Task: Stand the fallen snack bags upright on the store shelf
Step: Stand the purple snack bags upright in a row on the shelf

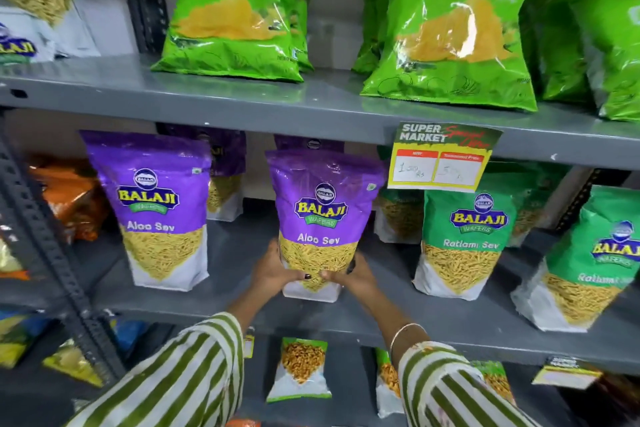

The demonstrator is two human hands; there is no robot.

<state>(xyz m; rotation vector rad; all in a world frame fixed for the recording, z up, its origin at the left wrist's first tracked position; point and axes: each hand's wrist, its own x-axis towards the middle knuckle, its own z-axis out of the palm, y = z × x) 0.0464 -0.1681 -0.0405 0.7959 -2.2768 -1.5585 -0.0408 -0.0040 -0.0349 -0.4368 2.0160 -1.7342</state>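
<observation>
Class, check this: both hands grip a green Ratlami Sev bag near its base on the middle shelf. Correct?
Not quite. The head view shows both hands, left and right, gripping a purple Aloo Sev bag, not a green Ratlami Sev one, near its base on the middle shelf.

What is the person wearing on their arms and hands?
Both arms wear loose sleeves with olive-green and white stripes. The right wrist carries a thin pale bangle. The left hand shows dark polish on its thumbnail. The right hand has no glove or ring that I can see.
</observation>
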